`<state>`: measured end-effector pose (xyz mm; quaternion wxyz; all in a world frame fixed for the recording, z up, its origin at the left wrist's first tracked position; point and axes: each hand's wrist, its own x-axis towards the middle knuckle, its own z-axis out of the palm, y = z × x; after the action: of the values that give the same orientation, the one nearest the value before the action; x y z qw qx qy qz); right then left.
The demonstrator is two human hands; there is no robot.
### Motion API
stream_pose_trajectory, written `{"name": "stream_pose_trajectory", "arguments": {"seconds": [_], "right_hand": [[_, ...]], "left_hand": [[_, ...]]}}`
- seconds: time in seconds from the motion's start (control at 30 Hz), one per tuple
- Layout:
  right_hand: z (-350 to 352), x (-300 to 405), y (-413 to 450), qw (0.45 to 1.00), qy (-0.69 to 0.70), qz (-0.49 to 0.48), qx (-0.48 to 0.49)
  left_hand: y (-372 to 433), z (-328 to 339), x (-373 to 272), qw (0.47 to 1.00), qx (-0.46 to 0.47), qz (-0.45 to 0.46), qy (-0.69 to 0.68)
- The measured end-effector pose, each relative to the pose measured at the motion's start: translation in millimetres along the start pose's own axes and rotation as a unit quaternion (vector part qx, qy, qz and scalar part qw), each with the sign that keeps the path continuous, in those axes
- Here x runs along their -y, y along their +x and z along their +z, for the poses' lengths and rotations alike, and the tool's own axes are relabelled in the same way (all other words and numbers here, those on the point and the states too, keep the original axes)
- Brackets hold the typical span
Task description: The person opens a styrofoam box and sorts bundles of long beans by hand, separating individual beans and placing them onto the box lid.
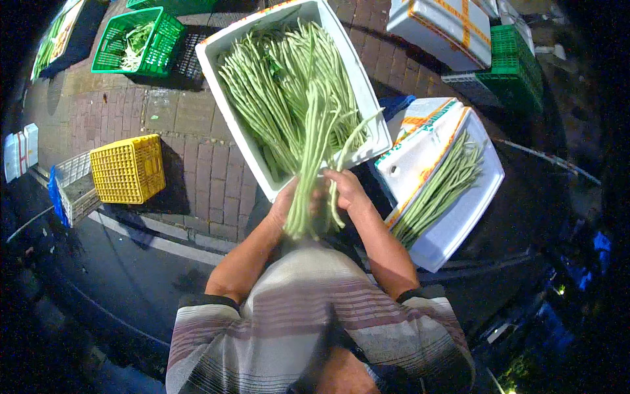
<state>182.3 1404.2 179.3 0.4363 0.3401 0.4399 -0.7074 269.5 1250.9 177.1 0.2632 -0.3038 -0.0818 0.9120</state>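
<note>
My left hand [286,199] holds a bunch of long green beans [307,162] at the near edge of an open white foam box [221,111]. Beside it my right hand [347,188] grips a few beans [350,143] near their lower ends; the fingers are partly hidden. Many more long beans [261,88] lie in the foam box, beyond my hands. To the right, a further pile of long beans [443,184] lies on a white foam lid or tray [465,231].
A yellow plastic crate [127,170] stands left, against a grey crate [74,170]. A green crate [160,47] with vegetables is at the upper left. Taped foam boxes [443,34] and a green crate [512,69] stand upper right. A kerb [162,244] crosses the left side.
</note>
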Motion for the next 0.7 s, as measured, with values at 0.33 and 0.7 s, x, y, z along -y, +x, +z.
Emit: {"name": "stream_pose_trajectory", "arguments": {"seconds": [0.33,0.7], "right_hand": [[-1.4,-36.0,30.4,0.978,-0.192,-0.073,-0.045],[-5.7,-42.4,32.3,0.962,-0.221,-0.159,-0.034]], "left_hand": [[-1.3,-28.5,-2.1,0.993,-0.1,0.002,0.059],[-16.2,-1.7,-24.5,0.86,-0.193,0.027,0.471]]}}
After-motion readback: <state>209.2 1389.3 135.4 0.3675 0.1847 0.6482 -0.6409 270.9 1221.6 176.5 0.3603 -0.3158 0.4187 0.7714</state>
